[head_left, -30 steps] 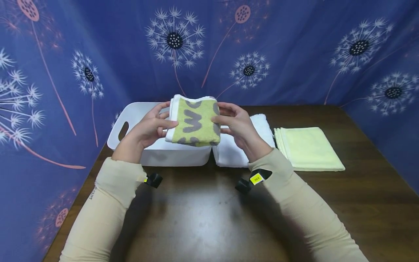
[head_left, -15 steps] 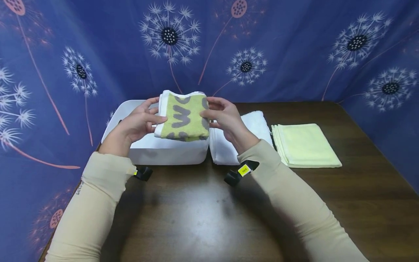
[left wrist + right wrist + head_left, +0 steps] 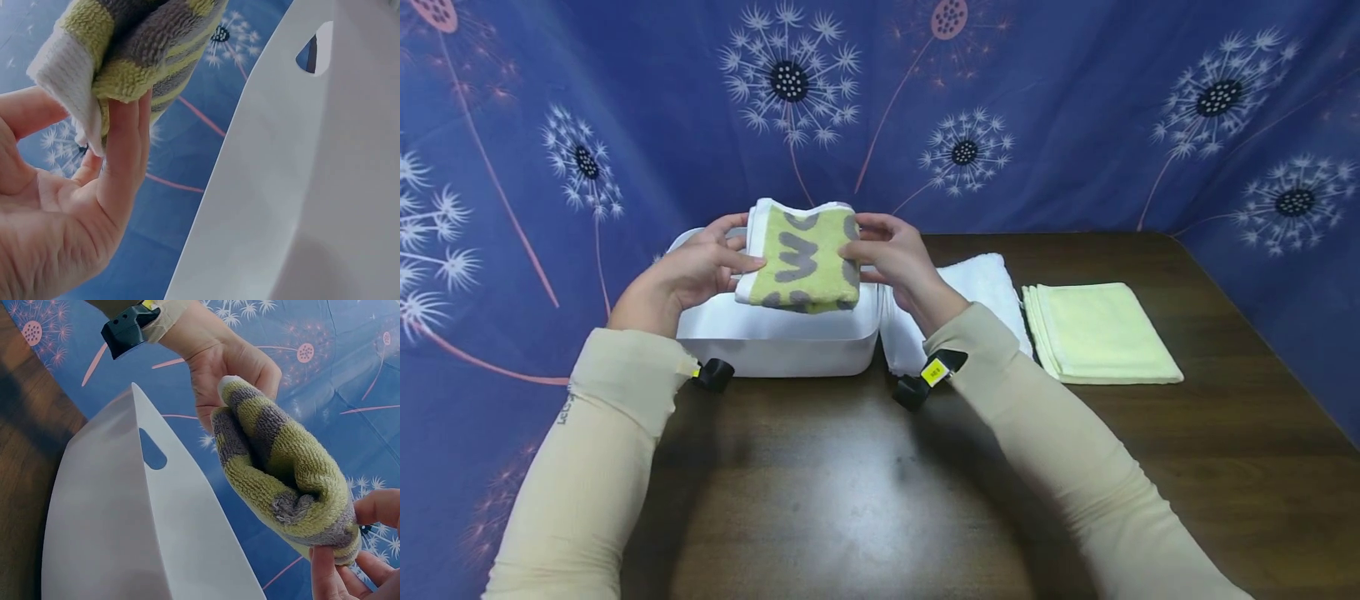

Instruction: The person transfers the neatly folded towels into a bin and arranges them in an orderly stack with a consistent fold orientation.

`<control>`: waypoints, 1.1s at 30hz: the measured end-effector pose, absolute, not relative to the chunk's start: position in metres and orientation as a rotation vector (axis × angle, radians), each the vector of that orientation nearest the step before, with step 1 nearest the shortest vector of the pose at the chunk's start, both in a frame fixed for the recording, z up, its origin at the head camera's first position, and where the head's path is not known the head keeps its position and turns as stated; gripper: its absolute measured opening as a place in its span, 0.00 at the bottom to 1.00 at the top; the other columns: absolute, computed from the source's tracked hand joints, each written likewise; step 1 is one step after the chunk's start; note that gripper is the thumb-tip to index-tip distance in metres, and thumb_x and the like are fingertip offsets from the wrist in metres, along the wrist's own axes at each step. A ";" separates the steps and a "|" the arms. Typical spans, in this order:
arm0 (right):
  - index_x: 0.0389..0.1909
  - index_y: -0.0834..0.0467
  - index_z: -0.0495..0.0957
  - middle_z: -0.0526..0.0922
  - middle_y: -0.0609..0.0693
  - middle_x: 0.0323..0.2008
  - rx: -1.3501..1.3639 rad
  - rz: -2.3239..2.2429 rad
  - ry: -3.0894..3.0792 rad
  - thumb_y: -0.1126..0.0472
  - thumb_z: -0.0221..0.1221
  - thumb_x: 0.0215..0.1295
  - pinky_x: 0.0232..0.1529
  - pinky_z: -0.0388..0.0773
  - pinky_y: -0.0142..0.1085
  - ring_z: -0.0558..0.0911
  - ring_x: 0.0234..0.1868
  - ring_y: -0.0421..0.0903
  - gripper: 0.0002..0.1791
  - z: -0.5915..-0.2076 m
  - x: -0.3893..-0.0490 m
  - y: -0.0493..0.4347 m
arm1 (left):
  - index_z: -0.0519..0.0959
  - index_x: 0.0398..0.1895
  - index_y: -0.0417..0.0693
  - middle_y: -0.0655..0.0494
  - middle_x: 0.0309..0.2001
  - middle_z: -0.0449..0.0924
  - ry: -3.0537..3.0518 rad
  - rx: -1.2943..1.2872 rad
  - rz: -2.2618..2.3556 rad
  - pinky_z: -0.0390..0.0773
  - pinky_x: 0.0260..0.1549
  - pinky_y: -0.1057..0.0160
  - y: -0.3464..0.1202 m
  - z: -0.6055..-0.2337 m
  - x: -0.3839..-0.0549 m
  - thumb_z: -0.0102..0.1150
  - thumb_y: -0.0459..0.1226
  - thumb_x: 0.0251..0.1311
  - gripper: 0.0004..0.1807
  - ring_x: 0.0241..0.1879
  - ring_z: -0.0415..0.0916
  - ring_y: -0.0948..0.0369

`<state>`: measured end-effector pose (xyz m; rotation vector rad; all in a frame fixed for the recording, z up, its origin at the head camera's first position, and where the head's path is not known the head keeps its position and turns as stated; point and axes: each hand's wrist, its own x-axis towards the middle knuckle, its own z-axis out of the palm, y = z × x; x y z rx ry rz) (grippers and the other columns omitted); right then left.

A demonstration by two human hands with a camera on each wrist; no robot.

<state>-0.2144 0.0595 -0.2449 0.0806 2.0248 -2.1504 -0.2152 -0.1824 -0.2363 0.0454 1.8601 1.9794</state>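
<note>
A folded yellow-green towel [image 3: 808, 262] with grey lettering and a white border is held up over the white bin [image 3: 790, 358]. My left hand [image 3: 696, 262] pinches its white-edged left side, thumb in front and fingers behind. On the opposite side my right hand [image 3: 895, 258] pinches the towel between thumb and fingers. In the left wrist view, the towel's layers [image 3: 140, 50] hang folded above the fingers, beside the bin's wall [image 3: 269, 156]. The right wrist view shows the looped folds of the towel [image 3: 287, 469] from below, with both hands at its ends.
Right of the bin lies a folded white towel [image 3: 985, 283], partly behind my right forearm. Farther right is a folded pale yellow towel [image 3: 1105, 333]. All stand on a dark wooden table [image 3: 865, 492], with a blue dandelion-patterned cloth [image 3: 865, 108] behind and at the sides.
Both hands have carried the yellow-green towel leftward and slightly up, farther over the bin. The grip on it is unchanged. The head view has shifted slightly.
</note>
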 end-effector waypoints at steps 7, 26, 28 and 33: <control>0.57 0.56 0.72 0.72 0.53 0.49 0.070 -2.132 2.032 0.69 0.64 0.53 0.38 0.80 0.41 0.79 0.39 0.48 0.28 -0.245 -0.223 0.049 | 0.39 0.73 0.53 0.45 0.67 0.51 1.882 0.026 1.933 0.80 0.31 0.63 -0.191 -0.232 -0.221 0.52 0.22 0.58 0.46 0.33 0.80 0.62; 0.57 0.56 0.72 0.76 0.53 0.45 0.138 -2.060 2.005 0.70 0.63 0.52 0.40 0.79 0.41 0.79 0.40 0.50 0.29 -0.249 -0.244 0.027 | 0.36 0.73 0.54 0.43 0.70 0.45 1.930 -0.042 1.840 0.79 0.32 0.64 -0.207 -0.232 -0.237 0.51 0.23 0.60 0.47 0.32 0.79 0.63; 0.57 0.57 0.72 0.77 0.54 0.45 0.150 -2.072 1.982 0.70 0.63 0.52 0.41 0.79 0.42 0.79 0.39 0.50 0.28 -0.251 -0.245 0.026 | 0.36 0.73 0.53 0.44 0.71 0.44 1.936 -0.050 1.825 0.79 0.33 0.64 -0.207 -0.233 -0.240 0.51 0.23 0.60 0.46 0.32 0.79 0.63; 0.57 0.57 0.71 0.77 0.54 0.46 0.170 -2.090 1.946 0.71 0.63 0.52 0.43 0.78 0.43 0.79 0.40 0.52 0.29 -0.255 -0.248 0.022 | 0.35 0.73 0.53 0.45 0.72 0.43 1.959 -0.077 1.785 0.79 0.33 0.65 -0.210 -0.235 -0.244 0.51 0.24 0.61 0.46 0.32 0.79 0.64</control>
